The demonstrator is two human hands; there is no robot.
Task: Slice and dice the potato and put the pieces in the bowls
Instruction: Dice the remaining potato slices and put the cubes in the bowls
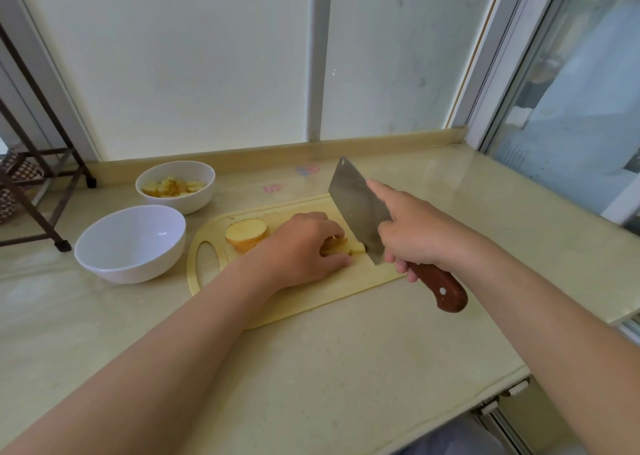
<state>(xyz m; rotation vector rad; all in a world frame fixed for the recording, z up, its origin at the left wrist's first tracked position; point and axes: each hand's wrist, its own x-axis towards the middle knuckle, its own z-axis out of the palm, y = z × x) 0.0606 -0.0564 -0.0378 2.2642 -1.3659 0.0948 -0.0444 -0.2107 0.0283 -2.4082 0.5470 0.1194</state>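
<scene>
potato strips [356,248] lie on the board [294,298], pinned under the left hand [304,243], fingers [332,227] curled down onto them. cleaver [353,208] edge sits at the strips' exposed end, just right of those fingers. right hand [415,233] is wrapped round the wooden handle, index finger along the blade's flat. looks like the dicing step: keep fingertips tucked, knuckles guiding the blade, cut straight down, feed in even steps. stack of slices [246,234] waits left of the hand. far bowl [207,193] has dice; near bowl [104,267] shows none. all on the worktop [311,368].

Head-worn wide-angle view, facing forward and down, near countertop [346,368]
</scene>
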